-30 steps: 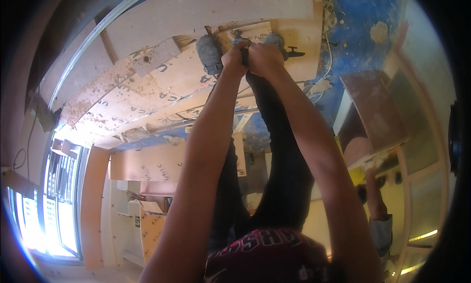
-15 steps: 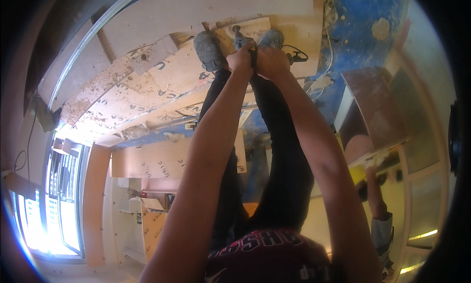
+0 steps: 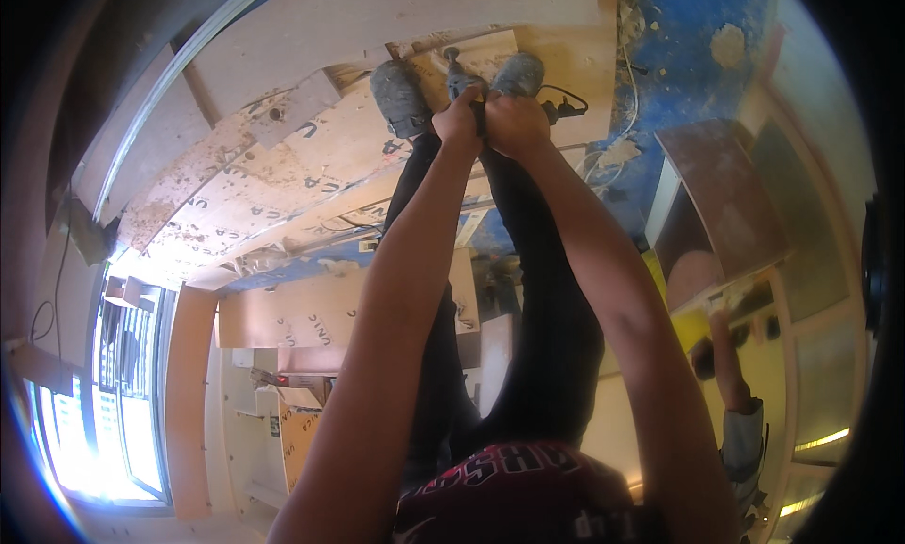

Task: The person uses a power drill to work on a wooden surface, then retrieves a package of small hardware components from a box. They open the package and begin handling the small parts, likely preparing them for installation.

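Dark power tool (image 3: 459, 80) sits between two dusty shoes (image 3: 400, 99), left hand (image 3: 456, 122) and right hand (image 3: 519, 125) both closed round its handle. Left of the tool, boards (image 3: 283, 172) carry repeated dark printed lettering; bodyward of it, maroon shirt (image 3: 504, 511) shows pale-edged lettering, partly cut off.

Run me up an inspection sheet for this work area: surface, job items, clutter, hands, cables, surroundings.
Surface: pale wooden boards, dusty and stained.
Job items: dark grey power tool between two dusty shoes; whether its tip touches the board is unclear.
Clutter: brown crumbs and a short board piece to the left.
Hands: left hand and right hand both closed on the tool.
Cables: dark looped cord beside the right shoe; pale cable over the blue floor.
Surroundings: bright window left; another person's arm lower right.
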Demonstrator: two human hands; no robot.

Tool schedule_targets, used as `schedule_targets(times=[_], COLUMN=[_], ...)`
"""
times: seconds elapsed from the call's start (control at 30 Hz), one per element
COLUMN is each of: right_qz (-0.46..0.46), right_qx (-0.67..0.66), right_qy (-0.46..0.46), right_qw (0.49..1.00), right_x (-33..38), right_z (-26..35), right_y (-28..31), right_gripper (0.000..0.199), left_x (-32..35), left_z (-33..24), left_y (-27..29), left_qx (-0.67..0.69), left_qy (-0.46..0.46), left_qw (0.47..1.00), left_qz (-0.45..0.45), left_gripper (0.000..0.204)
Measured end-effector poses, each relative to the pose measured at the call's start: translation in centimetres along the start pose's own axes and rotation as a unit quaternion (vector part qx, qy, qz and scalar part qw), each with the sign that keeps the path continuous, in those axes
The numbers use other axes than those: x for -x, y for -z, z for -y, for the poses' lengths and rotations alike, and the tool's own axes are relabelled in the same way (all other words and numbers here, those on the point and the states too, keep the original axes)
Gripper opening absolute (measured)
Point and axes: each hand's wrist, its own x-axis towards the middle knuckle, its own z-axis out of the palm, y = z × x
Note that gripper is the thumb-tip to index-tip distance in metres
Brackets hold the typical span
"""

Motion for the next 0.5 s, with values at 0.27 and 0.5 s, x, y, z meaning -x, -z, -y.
schedule_targets(times=[0.27, 0.5], right_qz=[0.022, 0.06], right_qx=[0.074, 0.07], right_qy=[0.023, 0.0], right_qw=[0.997, 0.996], right_x=[-0.7, -2.6], right_z=[1.5, 3.0], right_y=[0.4, 3.0], right_gripper=[0.019, 0.014], left_x=[-0.7, -3.4], left_z=[-0.7, -1.8], left_y=[1.5, 1.4], left_qx=[0.035, 0.086], left_qy=[0.058, 0.09], left_qw=[0.997, 0.988], left_qz=[0.044, 0.094], left_gripper=[0.035, 0.032])
